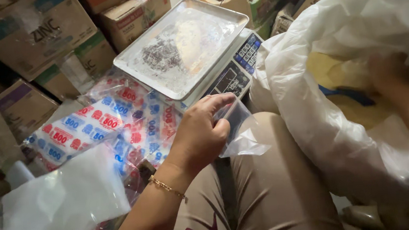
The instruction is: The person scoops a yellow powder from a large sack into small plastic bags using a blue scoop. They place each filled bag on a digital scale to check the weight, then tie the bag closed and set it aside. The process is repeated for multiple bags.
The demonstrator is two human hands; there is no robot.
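Left hand point(200, 135): fingers clamped on small clear bag point(240, 132), held above our lap, just before scale point(233, 74). Right hand point(389, 73): inside big white sack point(346, 131), blurred; we cannot tell finger state. Printed packets point(90, 126) beside scale.

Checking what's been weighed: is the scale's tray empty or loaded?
Empty: the metal tray on the scale shows only bare, reflective surface.

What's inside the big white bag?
Inside the big white bag the right hand reaches into something pale yellow, beside a blue scoop-like thing. The cloudy plastic blurs them, so what they are, and anything deeper, stays hidden.
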